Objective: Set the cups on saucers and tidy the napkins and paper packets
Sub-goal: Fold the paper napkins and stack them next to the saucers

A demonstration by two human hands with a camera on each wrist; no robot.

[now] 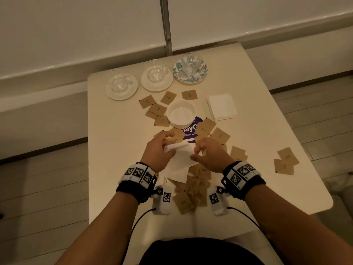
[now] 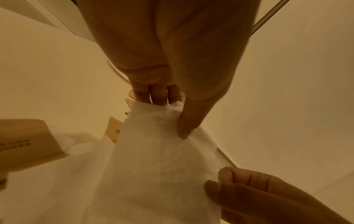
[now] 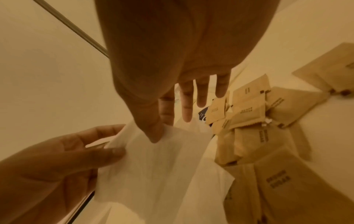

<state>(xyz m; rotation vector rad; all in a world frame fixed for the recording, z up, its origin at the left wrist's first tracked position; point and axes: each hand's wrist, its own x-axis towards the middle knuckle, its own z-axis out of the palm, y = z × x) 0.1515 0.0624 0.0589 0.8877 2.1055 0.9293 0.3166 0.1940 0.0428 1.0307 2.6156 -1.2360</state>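
Low over the table's near middle, both hands hold one white napkin [image 1: 180,157] between them. My left hand [image 1: 169,145] pinches its far left corner with thumb and fingers [image 2: 184,121]. At the right edge my right hand [image 1: 197,152] pinches it with the thumb [image 3: 153,130] against a finger. More napkin lies crumpled beneath. Brown paper packets [image 1: 193,188] are heaped under and beside the napkin, others lie scattered [image 1: 285,161]. At the back, three glass cups [image 1: 119,82] [image 1: 155,70] [image 1: 191,62] stand on saucers, two white [image 1: 131,92] and one floral [image 1: 202,75].
A white bowl [image 1: 181,113] sits mid-table over a purple round sticker [image 1: 193,129]. A folded stack of white napkins [image 1: 222,106] lies to its right. Packets [image 1: 158,109] ring the bowl. The table's front right corner [image 1: 324,199] drops to the floor.
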